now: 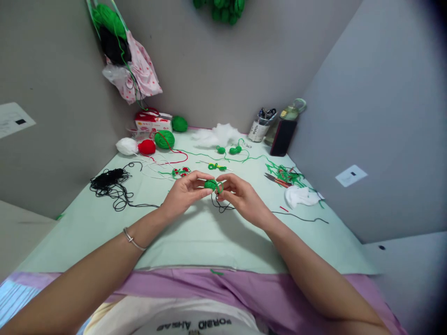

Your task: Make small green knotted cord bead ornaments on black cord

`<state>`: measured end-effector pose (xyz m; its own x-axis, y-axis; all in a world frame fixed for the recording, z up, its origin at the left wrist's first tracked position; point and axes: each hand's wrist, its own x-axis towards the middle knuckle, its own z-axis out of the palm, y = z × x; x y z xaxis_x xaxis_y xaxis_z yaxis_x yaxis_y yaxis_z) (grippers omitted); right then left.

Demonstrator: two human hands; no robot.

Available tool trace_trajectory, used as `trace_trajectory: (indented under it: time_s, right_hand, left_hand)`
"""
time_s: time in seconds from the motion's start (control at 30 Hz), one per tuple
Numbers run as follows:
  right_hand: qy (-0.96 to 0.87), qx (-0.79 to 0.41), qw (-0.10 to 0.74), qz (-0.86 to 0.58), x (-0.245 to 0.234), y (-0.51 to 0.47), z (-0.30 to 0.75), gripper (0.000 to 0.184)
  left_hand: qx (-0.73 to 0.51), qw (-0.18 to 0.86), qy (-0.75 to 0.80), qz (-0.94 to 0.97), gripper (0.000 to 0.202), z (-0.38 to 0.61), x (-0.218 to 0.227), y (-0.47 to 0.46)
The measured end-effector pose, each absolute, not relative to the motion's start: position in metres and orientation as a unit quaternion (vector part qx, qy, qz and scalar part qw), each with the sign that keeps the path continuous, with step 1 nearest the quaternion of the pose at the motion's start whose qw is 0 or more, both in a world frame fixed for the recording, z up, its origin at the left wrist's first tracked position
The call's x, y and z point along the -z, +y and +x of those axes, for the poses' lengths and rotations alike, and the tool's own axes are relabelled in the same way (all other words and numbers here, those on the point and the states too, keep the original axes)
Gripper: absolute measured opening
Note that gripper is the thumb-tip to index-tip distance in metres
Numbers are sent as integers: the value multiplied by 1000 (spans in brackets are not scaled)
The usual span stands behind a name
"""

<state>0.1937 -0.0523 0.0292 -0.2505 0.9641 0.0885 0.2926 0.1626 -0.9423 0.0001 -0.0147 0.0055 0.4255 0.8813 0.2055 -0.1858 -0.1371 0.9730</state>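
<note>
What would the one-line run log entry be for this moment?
left hand: pinching green crochet piece | right hand: pinching same piece, black thread hanging below | nearby: scissors, black yarn tangle

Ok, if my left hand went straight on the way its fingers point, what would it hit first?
Your left hand pinches the green crochet piece, so that comes first. Just past it is the right hand, gripping the other side. Depth is unclear, but they look level.

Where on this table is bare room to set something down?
Bare mat lies nearer than the left hand and right hand holding the green crochet piece, to the purple cloth. Crowded: black yarn tangle left, yarn balls behind, scissors right.
</note>
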Motion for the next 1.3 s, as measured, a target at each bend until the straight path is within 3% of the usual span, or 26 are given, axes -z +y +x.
trace_trajectory:
  time_s: [0.23, 0.83, 0.93, 1.03, 1.1, 1.3]
  right_hand:
    - [-639, -504, 373, -446, -44, -55, 194, 44]
    - [-547, -621, 409, -385, -48, -55, 197, 41]
    - [-605, -561, 379, -420, -52, -52, 203, 34]
    - [-655, -395, 399, -505, -54, -47, 207, 19]
    - [-679, -325, 407, -518, -52, -44, 205, 19]
    - [-731, -309, 375, -478, -46, -42, 190, 11]
  left_hand:
    - [-457, 582, 291, 606, 33, -1, -6, -13]
    - [-471, 587, 284, 594, 30, -1, -6, -11]
    - [-450, 607, 293, 586, 31, -2, -4, -10]
    - [-416, 633, 296, 582, 34, -3, 0, -9]
    - [-411, 643, 291, 577, 34, -2, 0, -9]
    - [-389, 655, 289, 580, 31, -1, -3, -10]
